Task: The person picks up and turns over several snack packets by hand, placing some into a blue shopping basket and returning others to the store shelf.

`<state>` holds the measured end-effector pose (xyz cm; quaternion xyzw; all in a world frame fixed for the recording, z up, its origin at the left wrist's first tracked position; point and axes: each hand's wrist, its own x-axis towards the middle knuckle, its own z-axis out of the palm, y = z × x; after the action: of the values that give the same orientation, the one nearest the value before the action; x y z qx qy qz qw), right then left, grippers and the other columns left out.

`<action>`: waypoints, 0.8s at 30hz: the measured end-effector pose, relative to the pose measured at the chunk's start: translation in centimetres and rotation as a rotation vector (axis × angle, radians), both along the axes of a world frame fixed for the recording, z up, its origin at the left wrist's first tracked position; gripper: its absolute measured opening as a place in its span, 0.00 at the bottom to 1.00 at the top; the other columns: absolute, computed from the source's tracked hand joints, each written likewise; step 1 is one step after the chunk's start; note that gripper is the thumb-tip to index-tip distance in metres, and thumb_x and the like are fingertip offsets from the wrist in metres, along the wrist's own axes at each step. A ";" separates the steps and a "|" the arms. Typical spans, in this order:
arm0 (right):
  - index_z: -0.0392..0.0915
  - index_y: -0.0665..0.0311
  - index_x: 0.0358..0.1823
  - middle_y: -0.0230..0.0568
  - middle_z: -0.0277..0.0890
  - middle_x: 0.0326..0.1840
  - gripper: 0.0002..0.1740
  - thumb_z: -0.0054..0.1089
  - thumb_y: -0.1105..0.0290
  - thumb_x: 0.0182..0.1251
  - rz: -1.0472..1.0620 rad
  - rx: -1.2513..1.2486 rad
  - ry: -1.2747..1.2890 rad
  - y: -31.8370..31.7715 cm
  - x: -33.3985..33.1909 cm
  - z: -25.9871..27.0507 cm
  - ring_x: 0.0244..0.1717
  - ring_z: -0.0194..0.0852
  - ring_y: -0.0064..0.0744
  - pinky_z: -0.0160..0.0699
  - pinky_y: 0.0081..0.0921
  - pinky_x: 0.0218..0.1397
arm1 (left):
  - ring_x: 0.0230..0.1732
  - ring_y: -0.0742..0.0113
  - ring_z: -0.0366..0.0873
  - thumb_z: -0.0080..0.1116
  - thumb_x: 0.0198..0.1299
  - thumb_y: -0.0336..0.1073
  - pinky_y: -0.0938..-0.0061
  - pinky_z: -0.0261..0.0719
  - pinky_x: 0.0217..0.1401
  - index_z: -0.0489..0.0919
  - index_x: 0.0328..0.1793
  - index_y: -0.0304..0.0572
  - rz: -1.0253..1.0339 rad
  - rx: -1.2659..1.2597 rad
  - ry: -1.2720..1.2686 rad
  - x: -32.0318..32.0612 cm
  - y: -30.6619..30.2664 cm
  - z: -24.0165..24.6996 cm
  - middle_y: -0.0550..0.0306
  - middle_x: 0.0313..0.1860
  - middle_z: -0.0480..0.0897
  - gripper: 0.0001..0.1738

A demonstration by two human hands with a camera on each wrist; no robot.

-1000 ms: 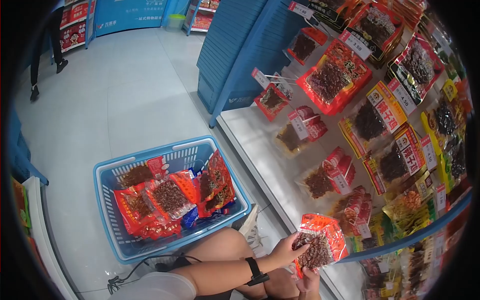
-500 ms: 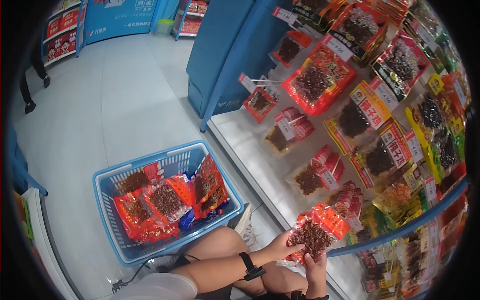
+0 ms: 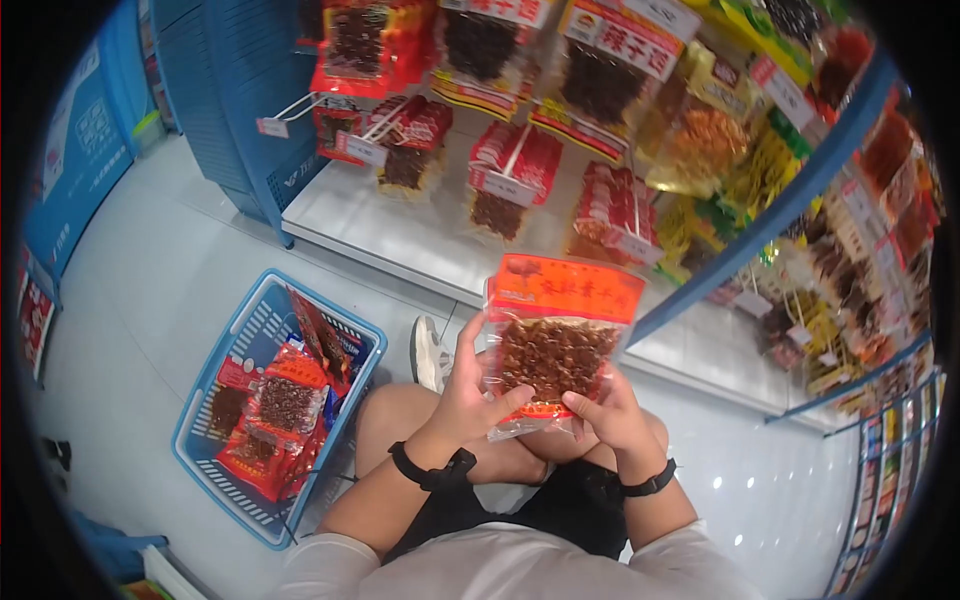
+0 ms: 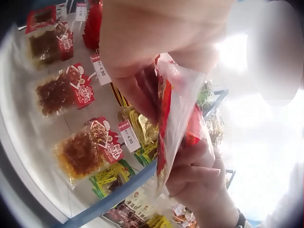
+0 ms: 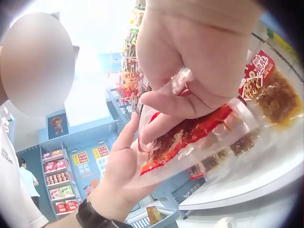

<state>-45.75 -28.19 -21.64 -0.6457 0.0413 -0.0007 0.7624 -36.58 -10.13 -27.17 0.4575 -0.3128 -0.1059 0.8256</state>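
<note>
A red snack packet (image 3: 556, 345) with a clear window showing brown dried pieces is held upright over the person's knees in the head view. The left hand (image 3: 468, 388) grips its left side, thumb across the front and fingers behind. On the lower right corner the right hand (image 3: 606, 408) pinches with its thumb on the front. Seen edge-on, the packet (image 4: 173, 128) lies between both hands in the left wrist view. In the right wrist view the right hand (image 5: 190, 71) curls round the packet's edge, and its back (image 5: 190, 142) partly shows.
A blue shopping basket (image 3: 375, 345) with several red packets stands on the floor at left. Ahead is a display shelf (image 3: 360, 235) with hanging snack packets (image 3: 512, 175). A blue rail (image 3: 760, 215) crosses at right. A shoe (image 3: 430, 355) is beside the basket.
The view has swung right, so the basket now appears further left and the shelf straight ahead. The packet, tilted and low at right before, is now upright in front of the body, front showing.
</note>
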 end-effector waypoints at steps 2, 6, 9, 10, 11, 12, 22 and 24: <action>0.64 0.68 0.66 0.40 0.79 0.48 0.25 0.56 0.83 0.68 0.033 -0.020 0.006 -0.5 -0.3 -0.9 0.28 0.77 0.21 0.76 0.16 0.19 | 0.66 0.54 0.73 0.61 0.59 0.20 0.63 0.73 0.67 0.37 0.81 0.44 -0.006 0.012 0.002 -0.7 -0.3 1.5 0.36 0.67 0.70 0.53; 0.68 0.69 0.64 0.37 0.80 0.47 0.23 0.58 0.84 0.67 0.011 0.036 0.055 -1.7 -1.5 -1.6 0.29 0.76 0.18 0.74 0.16 0.23 | 0.64 0.57 0.75 0.60 0.60 0.19 0.65 0.74 0.66 0.38 0.81 0.42 0.057 0.128 -0.048 -0.8 -1.6 1.6 0.37 0.65 0.72 0.51; 0.71 0.69 0.61 0.36 0.80 0.46 0.20 0.58 0.80 0.69 0.067 -0.021 -0.016 -3.6 -2.3 -2.9 0.32 0.76 0.18 0.74 0.16 0.23 | 0.64 0.58 0.75 0.60 0.61 0.20 0.65 0.75 0.66 0.43 0.79 0.40 0.026 0.168 -0.013 -0.9 -2.7 0.2 0.39 0.64 0.73 0.47; 0.71 0.69 0.61 0.36 0.80 0.46 0.20 0.58 0.80 0.69 0.075 -0.009 -0.031 -4.2 -2.9 -3.0 0.32 0.76 0.18 0.74 0.16 0.23 | 0.64 0.58 0.75 0.61 0.61 0.21 0.66 0.75 0.66 0.45 0.78 0.39 0.000 0.182 0.023 -1.3 -3.0 0.2 0.40 0.64 0.73 0.45; 0.72 0.69 0.61 0.37 0.80 0.48 0.19 0.57 0.78 0.70 0.027 -0.081 -0.005 -4.7 -3.5 -2.8 0.37 0.77 0.20 0.78 0.18 0.30 | 0.64 0.58 0.75 0.61 0.61 0.22 0.66 0.75 0.66 0.48 0.77 0.38 -0.012 0.194 0.052 -1.6 -3.3 0.4 0.42 0.65 0.73 0.43; 0.73 0.69 0.61 0.38 0.79 0.51 0.18 0.57 0.76 0.71 0.004 -0.154 -0.002 -5.0 -3.4 -2.5 0.42 0.78 0.22 0.81 0.20 0.37 | 0.64 0.62 0.75 0.63 0.62 0.24 0.66 0.75 0.67 0.55 0.73 0.37 0.025 0.209 -0.001 -2.0 -3.9 -0.3 0.47 0.65 0.73 0.37; 0.70 0.63 0.65 0.44 0.70 0.65 0.29 0.67 0.71 0.62 -0.183 -0.048 -0.026 -11.9 -4.9 -10.6 0.72 0.60 0.47 0.69 0.37 0.68 | 0.59 0.72 0.74 0.56 0.69 0.27 0.73 0.76 0.61 0.64 0.67 0.38 -0.086 0.249 -0.069 -1.9 -5.5 1.7 0.57 0.58 0.75 0.22; 0.75 0.62 0.59 0.44 0.73 0.60 0.22 0.66 0.72 0.63 -0.278 0.274 -0.007 -10.4 -6.0 -11.4 0.69 0.64 0.46 0.68 0.36 0.69 | 0.59 0.74 0.73 0.55 0.70 0.28 0.73 0.75 0.61 0.66 0.65 0.37 -0.115 0.284 -0.097 -1.8 -5.6 1.0 0.58 0.57 0.76 0.20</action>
<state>-51.73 -38.63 -33.07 -0.5239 0.1275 -0.1026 0.8359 -38.43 -15.69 -26.15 0.5556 -0.3597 -0.1742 0.7291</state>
